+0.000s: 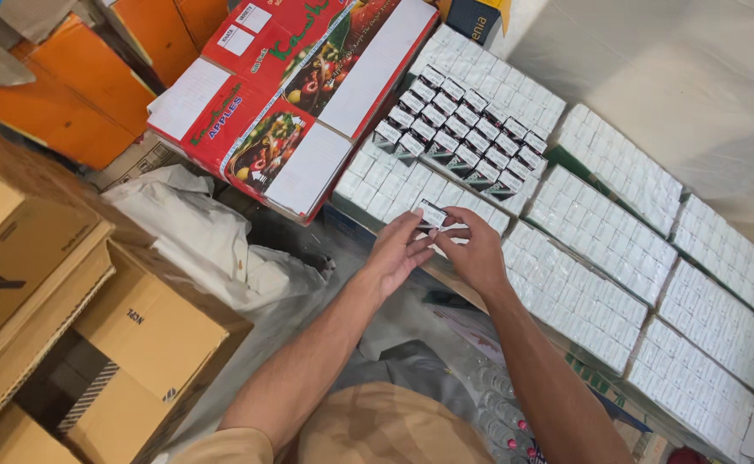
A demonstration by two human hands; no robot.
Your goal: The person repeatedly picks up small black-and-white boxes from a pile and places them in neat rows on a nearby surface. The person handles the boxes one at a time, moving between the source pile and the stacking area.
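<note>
My left hand (pixel 398 251) and my right hand (pixel 474 249) meet over one small white and dark carton (pixel 433 215), each pinching an end of it. The carton hovers just above a packed layer of small white cartons (pixel 377 185) near its front edge. Behind it a block of dark-topped small cartons (pixel 463 129) stands on that white layer in tight rows. Both forearms reach in from the bottom of the view.
More trays of white cartons (pixel 604 232) run to the right. A red fruit box (pixel 282 94) lies flat at top centre. Brown cardboard boxes (pixel 136 335) stack at the left, white cloth (pixel 196 223) beside them. Plastic bottles (pixel 497 412) lie below my arms.
</note>
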